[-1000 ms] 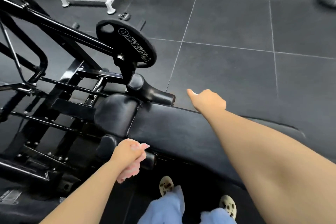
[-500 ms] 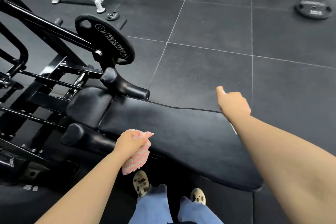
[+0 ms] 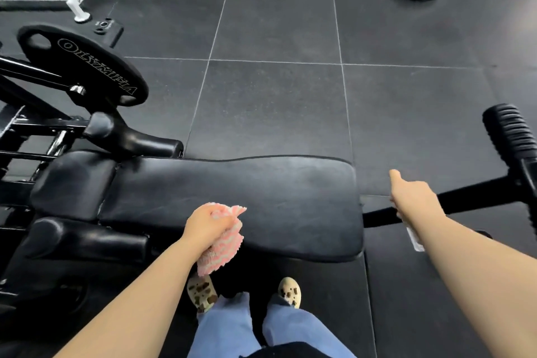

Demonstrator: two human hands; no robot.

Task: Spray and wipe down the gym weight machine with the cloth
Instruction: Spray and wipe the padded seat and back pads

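The bunched pink-and-white fluffy cloth [image 3: 223,241] is being clenched in the left hand [image 3: 207,227] at the near edge of the long black padded surface [image 3: 232,200] — its long axis running left to right. A small clear spray bottle [image 3: 412,237] is being gripped in the right hand [image 3: 414,197], beyond the pad's right end — the cloth hand being judged nearer.

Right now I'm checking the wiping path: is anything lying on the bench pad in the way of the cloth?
Nothing visible. The left hand grips the pink cloth at the near edge of the long bench pad, whose visible surface toward its far edge is bare.
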